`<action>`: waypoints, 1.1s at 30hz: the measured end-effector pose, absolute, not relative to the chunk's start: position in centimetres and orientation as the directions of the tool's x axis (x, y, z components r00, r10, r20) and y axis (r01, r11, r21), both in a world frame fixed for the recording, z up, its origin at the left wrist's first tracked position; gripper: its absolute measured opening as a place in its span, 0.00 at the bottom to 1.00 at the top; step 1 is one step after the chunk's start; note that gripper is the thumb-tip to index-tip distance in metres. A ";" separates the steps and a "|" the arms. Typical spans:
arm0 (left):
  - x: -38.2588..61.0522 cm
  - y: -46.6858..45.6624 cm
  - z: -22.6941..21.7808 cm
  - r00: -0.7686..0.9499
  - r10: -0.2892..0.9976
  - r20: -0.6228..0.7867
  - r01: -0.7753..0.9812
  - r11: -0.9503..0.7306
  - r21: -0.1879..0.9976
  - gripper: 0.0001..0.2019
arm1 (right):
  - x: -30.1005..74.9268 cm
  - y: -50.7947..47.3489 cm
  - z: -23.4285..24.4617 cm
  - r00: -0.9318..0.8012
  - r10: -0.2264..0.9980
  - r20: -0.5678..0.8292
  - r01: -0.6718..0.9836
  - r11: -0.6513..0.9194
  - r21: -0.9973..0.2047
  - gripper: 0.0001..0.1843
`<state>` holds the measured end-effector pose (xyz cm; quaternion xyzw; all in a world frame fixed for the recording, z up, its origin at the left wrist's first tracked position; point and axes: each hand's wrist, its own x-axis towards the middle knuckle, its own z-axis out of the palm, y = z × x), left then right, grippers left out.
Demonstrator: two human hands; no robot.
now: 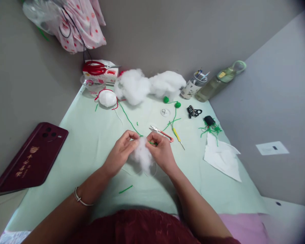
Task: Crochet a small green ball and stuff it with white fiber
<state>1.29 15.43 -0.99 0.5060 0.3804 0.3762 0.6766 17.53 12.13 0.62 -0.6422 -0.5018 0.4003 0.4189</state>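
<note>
Just nearside of the red thread snips, our left hand pinches a tuft of white stuffing and our right hand nips a green yarn strand, which may slip free if either grip slackens.

White stuffing tuft is looking soft, fluffy, matt fibre; snips are showing shiny metal blades w/ red plastic grip; phone case is gleaming glossy.
</note>
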 end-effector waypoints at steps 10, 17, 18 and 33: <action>0.9 16.2 -1.4 0.445 0.878 -0.178 -0.082 0.237 0.968 0.11 | 18.0 11.3 2.7 -0.056 0.991 -0.119 0.296 -0.097 -0.950 0.08; 2.2 15.2 -2.5 0.256 0.963 -0.089 -0.067 0.109 0.992 0.12 | 17.1 11.4 1.8 -0.055 0.986 -0.156 0.262 -0.137 -0.955 0.10; 2.3 15.1 -2.6 0.263 0.961 -0.082 -0.070 0.103 0.992 0.12 | 17.1 11.5 1.4 -0.036 0.985 -0.167 0.244 -0.153 -0.958 0.11; 1.2 15.8 -1.4 0.443 0.887 -0.127 -0.098 0.189 0.977 0.13 | 18.2 12.2 1.1 0.029 0.981 -0.189 0.130 -0.192 -0.973 0.14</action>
